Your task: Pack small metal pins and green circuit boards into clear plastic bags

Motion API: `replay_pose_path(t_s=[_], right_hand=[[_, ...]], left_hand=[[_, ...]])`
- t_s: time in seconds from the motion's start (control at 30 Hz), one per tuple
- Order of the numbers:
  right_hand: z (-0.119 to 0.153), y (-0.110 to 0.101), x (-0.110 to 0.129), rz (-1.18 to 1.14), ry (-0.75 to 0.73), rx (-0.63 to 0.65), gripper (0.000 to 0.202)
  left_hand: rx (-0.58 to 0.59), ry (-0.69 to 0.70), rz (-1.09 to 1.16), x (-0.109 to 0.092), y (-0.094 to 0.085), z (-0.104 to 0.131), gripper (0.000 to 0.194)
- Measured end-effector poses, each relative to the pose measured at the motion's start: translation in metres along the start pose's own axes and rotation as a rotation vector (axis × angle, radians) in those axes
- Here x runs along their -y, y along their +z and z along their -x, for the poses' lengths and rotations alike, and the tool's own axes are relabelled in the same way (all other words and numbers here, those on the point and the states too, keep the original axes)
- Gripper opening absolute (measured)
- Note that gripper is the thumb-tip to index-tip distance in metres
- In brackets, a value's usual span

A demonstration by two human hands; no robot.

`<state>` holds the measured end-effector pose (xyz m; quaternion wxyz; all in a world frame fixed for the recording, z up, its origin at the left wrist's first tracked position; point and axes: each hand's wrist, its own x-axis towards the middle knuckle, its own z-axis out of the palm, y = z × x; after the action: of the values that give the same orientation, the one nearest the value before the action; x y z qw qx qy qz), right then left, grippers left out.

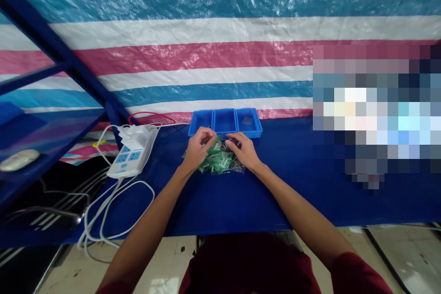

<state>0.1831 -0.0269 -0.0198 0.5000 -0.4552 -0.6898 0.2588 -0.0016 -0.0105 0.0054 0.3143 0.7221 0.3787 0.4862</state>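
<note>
1. Nearest the camera, at the bottom centre of the frame, is the person's dark red shirt (pixel 246 266); a left forearm (pixel 155 211) and a right forearm (pixel 296 202) run from the lower corners towards the middle.
2. The left hand (pixel 198 147) is at the centre of the frame, at the left edge of a heap of small green pieces (pixel 215 161), fingers bent inward. I cannot tell whether its grip has a piece in it.
3. The right hand (pixel 243 149) is at the heap's upper right edge, fingers curled down. Its grip is equally unclear at this size.
4. The heap lies between the hands on a dark blue counter (pixel 220 206), with small dark pieces (pixel 237 164) and clear plastic along its right side.
5. Just above the hands is a blue tray (pixel 251 134) with three compartments; the right one holds a small clear packet (pixel 247 121).
6. Left of centre is a white power strip (pixel 134 158) with adapters (pixel 136 137) plugged in and white cables (pixel 151 188) looping below.
7. A pale mouse-shaped object (pixel 19 160) is at the far left; a striped sheet (pixel 206 55) fills the upper frame. The right side is partly pixelated.
</note>
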Motion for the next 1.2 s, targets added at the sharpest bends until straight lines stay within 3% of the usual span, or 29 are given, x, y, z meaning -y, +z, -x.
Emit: replay_pose_path(t_s=[0.2,0.5,0.73,0.87,1.03,1.2], right_hand=[[-0.001,0.003,0.001,-0.156,0.088,-0.017,0.02],[-0.002,0.004,-0.002,-0.246,0.131,-0.069,0.025],[-0.001,0.004,-0.003,-0.334,0.205,-0.083,0.024],[0.002,0.001,0.003,-0.188,0.103,-0.098,0.019],[0.006,-0.002,0.006,0.025,-0.141,-0.01,0.031],[0.006,0.0,0.005,0.079,-0.18,-0.009,0.017]], left_hand=[[-0.067,-0.075,0.097,0.004,0.011,0.002,0.031],[-0.041,-0.09,0.134,-0.005,0.013,0.001,0.033],[0.102,-0.166,0.159,-0.005,0.011,-0.001,0.035],[0.027,-0.211,0.191,-0.001,0.012,-0.001,0.035],[-0.001,-0.218,0.196,0.0,0.013,-0.001,0.038],[0.028,-0.159,0.061,-0.003,0.014,0.0,0.033]])
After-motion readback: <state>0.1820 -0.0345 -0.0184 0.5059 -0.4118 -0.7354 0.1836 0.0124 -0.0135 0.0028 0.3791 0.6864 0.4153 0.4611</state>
